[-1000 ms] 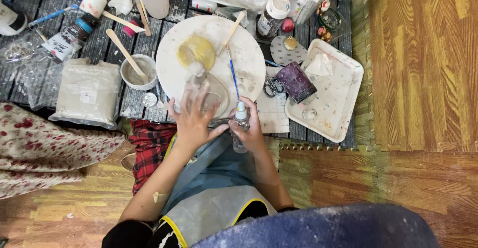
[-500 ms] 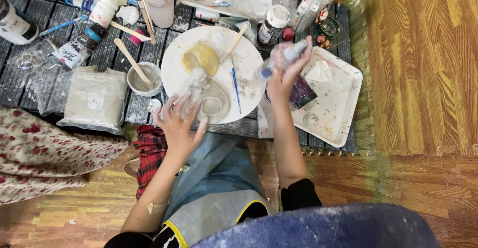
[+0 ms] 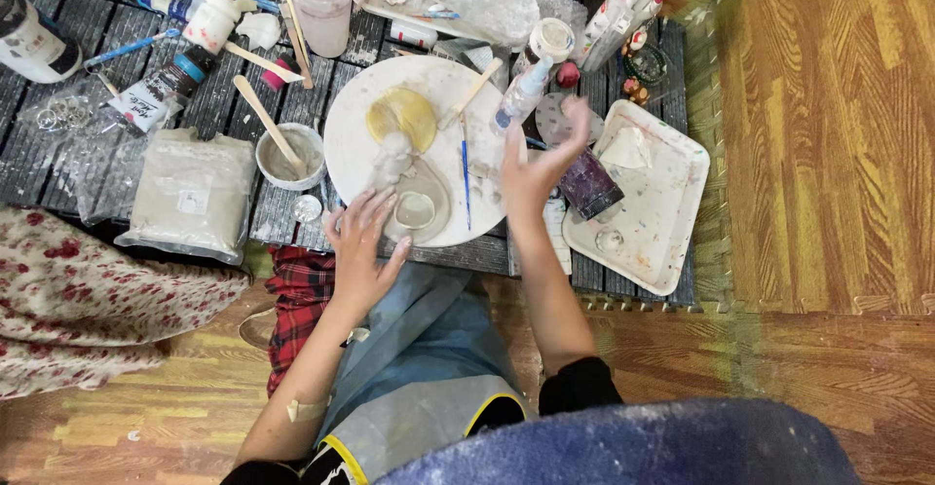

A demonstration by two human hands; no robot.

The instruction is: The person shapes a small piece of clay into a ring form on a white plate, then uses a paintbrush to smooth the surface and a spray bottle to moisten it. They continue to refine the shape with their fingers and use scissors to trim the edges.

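While my left hand [image 3: 362,246] rests fingers spread on the near rim of the round white work board [image 3: 351,115], fingertips just touching the flat clay ring piece [image 3: 417,207], my right hand [image 3: 536,159] is up over the board's right edge, fingers loosely apart and blurred, with nothing clamped that I can make out. Small spray bottle [image 3: 524,91] sits tilted just past those fingertips, close to them but apart as far as the blur lets me tell. Pale clay figure [image 3: 392,154] stands mid-board, touching the yellow disc [image 3: 401,117] behind it; blue-handled tool [image 3: 466,178] lies on the board between figure and right hand. Judgement: to do this well, I'd keep the left hand flat and light so the board doesn't rotate and the soft ring isn't dented. I'd work the right hand from the board's right side, clear of the blue tool and the purple glitter cup [image 3: 588,185] just beside the wrist, which looks easy to knock. Slip bowl with wooden stick [image 3: 288,154] is left of the board, out of the way.
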